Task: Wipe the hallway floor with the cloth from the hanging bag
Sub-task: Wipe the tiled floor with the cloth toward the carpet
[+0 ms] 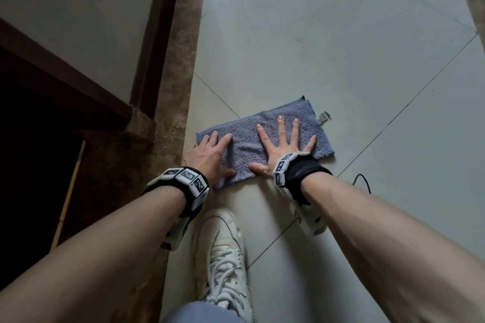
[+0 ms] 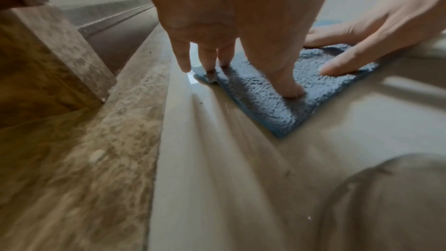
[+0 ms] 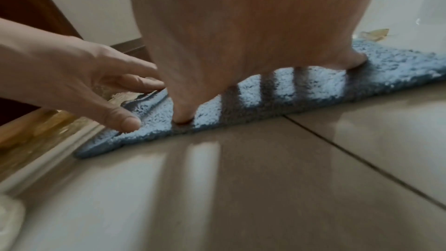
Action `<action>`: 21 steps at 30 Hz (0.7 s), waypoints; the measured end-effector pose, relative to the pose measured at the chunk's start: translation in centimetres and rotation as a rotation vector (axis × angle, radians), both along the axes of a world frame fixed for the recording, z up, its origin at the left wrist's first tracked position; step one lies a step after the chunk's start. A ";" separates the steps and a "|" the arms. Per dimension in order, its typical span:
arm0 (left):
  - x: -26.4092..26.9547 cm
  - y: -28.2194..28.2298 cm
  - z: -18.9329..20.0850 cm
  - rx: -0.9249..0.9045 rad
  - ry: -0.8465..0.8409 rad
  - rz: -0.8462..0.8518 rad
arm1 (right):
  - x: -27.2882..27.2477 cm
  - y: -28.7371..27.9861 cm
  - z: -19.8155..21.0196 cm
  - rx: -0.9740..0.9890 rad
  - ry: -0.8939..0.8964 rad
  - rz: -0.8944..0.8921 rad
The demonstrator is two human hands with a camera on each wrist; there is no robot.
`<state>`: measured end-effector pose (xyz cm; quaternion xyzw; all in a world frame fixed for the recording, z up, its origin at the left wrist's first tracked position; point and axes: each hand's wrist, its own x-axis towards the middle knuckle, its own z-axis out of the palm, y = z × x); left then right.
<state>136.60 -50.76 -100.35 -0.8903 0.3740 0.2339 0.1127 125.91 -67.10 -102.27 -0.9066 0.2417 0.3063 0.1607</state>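
Far left: dark wood door frame (image 1: 154,34) against a pale wall (image 1: 78,8); its foot meets a brown speckled stone strip (image 1: 181,81) that runs along the edge of the floor (image 1: 341,60).

Floor: pale glossy tiles with dark grout lines, window glare at the far end.

Cloth (image 1: 246,141): blue terry, laid flat on the floor, left end touching the stone strip, long axis slanting up to the right. A small tag (image 1: 324,117) sticks out at its far right corner.

Left hand (image 1: 210,157): palm down on the left end of the cloth. Fingers (image 2: 291,87) straight and slightly apart, tips pressing into the pile; the outermost finger reaches just past the cloth's left edge toward the bare floor. Thumb lies on the near edge. Nothing is gripped.

Right hand (image 1: 283,147): palm down on the right half of the cloth, fingers (image 1: 280,128) straight and spread wide, thumb pointing left along the near edge toward the left thumb, the two thumbs near but apart. Right-wrist view: thumb tip (image 3: 183,117) dents the pile; finger shadows stripe the cloth. Nothing is gripped here either.

Both wrists carry black bands with white marker blocks.

Below the hands: white laced sneaker (image 1: 223,257) on the floor, near the cloth but not touching. A thin black cable (image 1: 363,181) loops beside the right wrist.
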 end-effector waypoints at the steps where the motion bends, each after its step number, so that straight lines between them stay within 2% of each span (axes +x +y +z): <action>1: 0.2 0.3 0.1 0.017 0.001 -0.008 | 0.0 0.4 -0.1 -0.002 -0.004 -0.013; 7: 0.7 1.5 0.5 0.101 0.021 -0.052 | -1.6 4.0 0.1 -0.024 -0.015 -0.120; 12: 1.3 1.2 0.7 0.153 0.031 -0.107 | -1.5 3.5 0.6 0.024 0.013 -0.126; 16: 1.0 1.1 0.9 0.071 0.126 -0.017 | -1.9 2.3 0.9 -0.016 -0.057 -0.130; 21: 0.3 0.9 0.4 -0.064 0.041 0.033 | -2.3 0.1 0.0 -0.032 -0.039 -0.064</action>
